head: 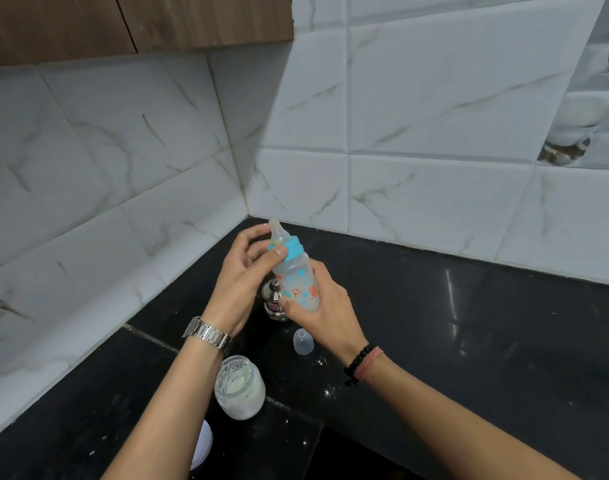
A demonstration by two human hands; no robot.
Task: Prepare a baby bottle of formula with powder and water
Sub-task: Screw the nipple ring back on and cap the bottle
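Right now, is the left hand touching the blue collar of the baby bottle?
Touching. The head view shows the left hand's thumb pressed against the blue collar of the baby bottle.

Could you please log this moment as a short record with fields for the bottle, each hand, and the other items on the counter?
bottle: baby bottle held tilted above the counter, blue collar and teat on
right hand: right hand grips the bottle's body
left hand: left hand, thumb on the blue collar
clear cap: clear cap off, lying on the counter
powder jar: glass jar open, white powder inside
behind bottle: steel container, partly hidden
spills: white specks on the counter
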